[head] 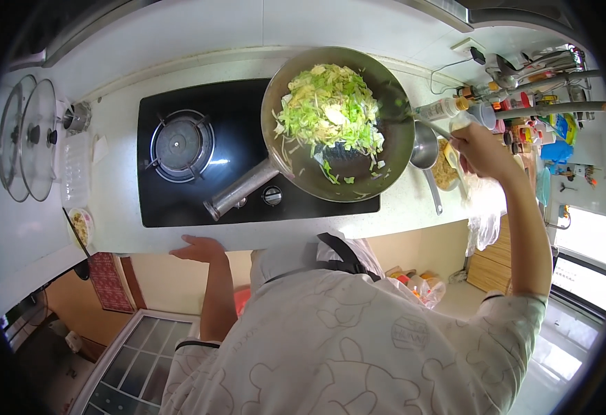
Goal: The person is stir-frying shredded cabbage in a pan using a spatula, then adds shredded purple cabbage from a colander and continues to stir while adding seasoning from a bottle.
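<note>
Chopped green and pale vegetables [334, 109] lie heaped in a large metal wok [303, 174] on the right part of a black gas hob [178, 207]. My right hand [476, 150] grips the handle of a cooking utensil [435, 127], which reaches over the wok's right rim; its far end is blurred among bits of vegetable. The wok's metal handle [243, 189] points down and left, with no hand on it. My left hand [199, 249] is at the counter's front edge, fingers extended, holding nothing.
A metal ladle [424, 150] and a bowl of light brown food [445, 168] are right of the wok. Bottles [440, 109] and jars stand beyond. Left are a bare burner [181, 145], glass lids [38, 140], a clear plastic tray [75, 171] and a small bowl [82, 228].
</note>
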Motion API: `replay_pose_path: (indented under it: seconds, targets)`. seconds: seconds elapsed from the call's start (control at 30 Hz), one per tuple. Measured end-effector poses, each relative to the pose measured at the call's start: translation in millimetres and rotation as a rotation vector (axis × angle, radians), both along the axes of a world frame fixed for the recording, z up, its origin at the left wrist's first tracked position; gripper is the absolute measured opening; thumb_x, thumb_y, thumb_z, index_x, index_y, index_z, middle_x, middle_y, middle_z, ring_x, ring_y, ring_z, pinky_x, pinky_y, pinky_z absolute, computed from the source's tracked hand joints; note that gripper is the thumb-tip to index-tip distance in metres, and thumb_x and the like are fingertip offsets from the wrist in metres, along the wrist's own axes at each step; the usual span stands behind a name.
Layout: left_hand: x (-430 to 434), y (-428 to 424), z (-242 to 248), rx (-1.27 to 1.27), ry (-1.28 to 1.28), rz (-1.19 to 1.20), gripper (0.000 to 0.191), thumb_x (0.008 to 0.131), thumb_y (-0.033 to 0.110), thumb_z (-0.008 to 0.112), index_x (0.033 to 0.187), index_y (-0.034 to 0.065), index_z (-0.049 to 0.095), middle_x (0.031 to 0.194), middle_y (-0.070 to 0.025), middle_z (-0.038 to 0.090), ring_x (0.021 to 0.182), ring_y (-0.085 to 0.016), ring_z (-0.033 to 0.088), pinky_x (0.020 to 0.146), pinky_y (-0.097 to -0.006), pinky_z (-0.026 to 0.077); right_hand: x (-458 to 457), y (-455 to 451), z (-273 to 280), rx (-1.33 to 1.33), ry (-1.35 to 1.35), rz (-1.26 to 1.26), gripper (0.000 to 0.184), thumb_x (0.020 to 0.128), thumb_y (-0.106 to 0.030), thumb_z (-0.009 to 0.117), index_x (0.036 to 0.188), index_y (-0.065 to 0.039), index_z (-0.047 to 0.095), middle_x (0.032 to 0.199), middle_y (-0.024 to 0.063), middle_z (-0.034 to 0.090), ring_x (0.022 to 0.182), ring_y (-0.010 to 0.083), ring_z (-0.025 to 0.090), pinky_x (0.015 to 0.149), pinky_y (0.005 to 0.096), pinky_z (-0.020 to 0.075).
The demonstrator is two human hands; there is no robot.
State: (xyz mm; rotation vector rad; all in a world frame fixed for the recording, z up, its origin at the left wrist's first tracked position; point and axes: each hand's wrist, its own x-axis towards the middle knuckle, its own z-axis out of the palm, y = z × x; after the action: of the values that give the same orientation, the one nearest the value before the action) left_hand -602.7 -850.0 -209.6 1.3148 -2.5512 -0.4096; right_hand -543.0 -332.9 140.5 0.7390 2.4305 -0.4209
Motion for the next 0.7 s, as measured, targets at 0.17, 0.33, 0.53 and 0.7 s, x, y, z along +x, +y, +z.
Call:
replay_pose_path:
  seconds: [0.17,0.33,0.53,0.7]
  targets:
    - [-0.9,-1.4,-7.5,-0.06,-0.005,-0.054,0.067,0.102,0.033,0.047,0.145,-0.015,0.028,0.147,-0.0362,0.037,0.135,-0.048,0.042,0.118,-0.0484,0.026,-18.6,26.9,-64.8,-0.724,-0.053,-0.389,0.024,0.101,-0.016,0.053,0.107,0.002,0.067,0.059,0.0035,0.058,0.039,0.0063,0.038,0.033,0.0244,0.023]
    - [2.5,-4.7,-11.6,-0.022,0.091,-0.037,0.067,0.101,0.031,0.05,0.146,-0.0134,0.027,0.149,-0.0343,0.036,0.137,-0.047,0.039,0.118,-0.0491,0.025,-11.5,-28.2,-85.0,-0.578,0.189,-0.131,0.024,0.103,-0.019,0.053,0.114,-0.003,0.067,0.06,0.0029,0.059,0.046,0.0113,0.049,0.047,0.0267,0.0414]
    - [2.9,-5.2,-14.8,-0.031,0.109,-0.037,0.066,0.1,0.029,0.054,0.146,-0.0116,0.028,0.147,-0.0327,0.039,0.136,-0.046,0.04,0.117,-0.0497,0.025,55.3,-31.3,-56.8,0.305,0.354,0.706,0.037,0.091,-0.007,0.058,0.128,-0.007,0.059,0.075,0.0148,0.066,0.062,0.0317,0.065,0.057,0.0403,0.0538]
    - [1.7,-5.7,-19.5,-0.029,0.116,-0.028,0.064,0.1,0.03,0.054,0.145,-0.0098,0.031,0.147,-0.0315,0.04,0.134,-0.045,0.042,0.116,-0.0493,0.027,49.3,-1.6,-33.5,0.401,0.226,0.557,0.035,0.09,-0.006,0.06,0.125,-0.006,0.06,0.073,0.0185,0.064,0.065,0.0342,0.065,0.059,0.0434,0.0527]
